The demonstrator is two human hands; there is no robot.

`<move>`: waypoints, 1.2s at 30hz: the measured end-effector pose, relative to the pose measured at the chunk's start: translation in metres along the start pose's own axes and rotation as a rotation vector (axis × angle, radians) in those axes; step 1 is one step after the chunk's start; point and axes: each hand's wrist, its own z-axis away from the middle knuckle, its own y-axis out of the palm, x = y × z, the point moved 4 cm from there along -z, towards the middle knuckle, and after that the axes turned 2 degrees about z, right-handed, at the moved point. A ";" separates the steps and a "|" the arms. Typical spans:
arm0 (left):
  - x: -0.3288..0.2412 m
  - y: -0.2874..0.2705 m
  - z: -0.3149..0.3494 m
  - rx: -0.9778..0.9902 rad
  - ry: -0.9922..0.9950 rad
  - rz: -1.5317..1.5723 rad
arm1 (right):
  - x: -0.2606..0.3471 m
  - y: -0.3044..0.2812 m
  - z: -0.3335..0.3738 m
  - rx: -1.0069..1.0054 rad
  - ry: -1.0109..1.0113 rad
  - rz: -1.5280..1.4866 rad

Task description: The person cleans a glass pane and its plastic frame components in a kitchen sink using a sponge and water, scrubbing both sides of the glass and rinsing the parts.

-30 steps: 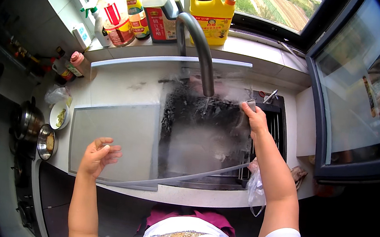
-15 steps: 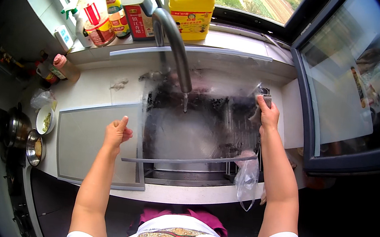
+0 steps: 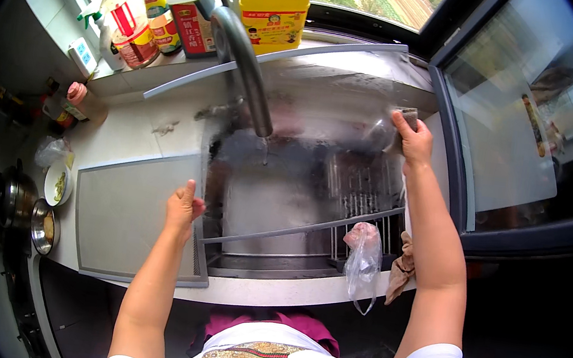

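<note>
A clear sheet with grey strips along its far and near edges (image 3: 317, 53) is tilted above the sink (image 3: 260, 266), its right side raised. My left hand (image 3: 183, 209) is closed at the sheet's left edge, thumb up; its other fingers are partly hidden. My right hand (image 3: 416, 142) is closed on a small grey-brown cloth (image 3: 408, 115) at the sheet's right edge. Wet smears cloud the sheet. A thin stream of water falls from the curved faucet (image 3: 257, 95) above it.
A grey-framed mesh panel (image 3: 130, 213) lies on the counter at left. A plastic bag with something pink (image 3: 363, 258) and a brown cloth (image 3: 401, 267) sit at the sink's right front. Bottles and a yellow jug (image 3: 273, 14) line the sill; an open window sash (image 3: 495, 134) stands at right.
The sheet has turned, its right side going up and its near strip now slanting. My right hand has moved slightly up and right; my left hand has shifted right.
</note>
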 end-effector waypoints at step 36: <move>0.077 0.127 -0.003 0.200 -0.667 0.686 | 0.075 -0.099 0.137 -0.085 -0.444 0.290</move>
